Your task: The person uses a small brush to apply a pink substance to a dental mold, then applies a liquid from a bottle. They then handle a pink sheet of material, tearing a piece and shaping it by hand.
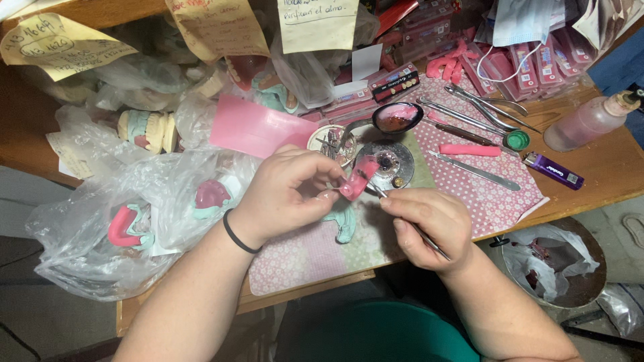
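Left hand (285, 194): closed narrowly on a pink wax denture piece (359, 177), thumb and fingertips pinching its lower end; a black band sits on the wrist.
Right hand (429, 224): fingers curled tight around a thin metal tool (416, 231), held like a pen; the tip points up-left and meets the pink piece.
Pink piece, place: lifted just above the table, over the patterned mat (302, 251), between the 2 hands and just in front of the round metal dish (394, 163).
Spoon (397, 117): 1, bowl filled with dark pink wax, lying behind the dish.
Metal instruments: about 4 long tools and 1 pair of pliers (486, 106) on the dotted pink cloth (496, 194), to the right.
Lighter (553, 170): 1, purple, at the cloth's right edge.
Bottle (590, 121): 1, pinkish, lying near the table's right end.
Pink wax sheet (258, 129): 1, flat, behind the left hand.
Plastic bags (134, 214): several clear ones to the left, holding teal-and-pink casts.
Paper notes (315, 23): 3 yellowish sheets hang along the back.
Edges: both forearms cross the table's front edge (308, 285); the right hand sits at that edge.
Open room: little; the mat under the hands is the only bare patch, clutter close on the left, back and right.
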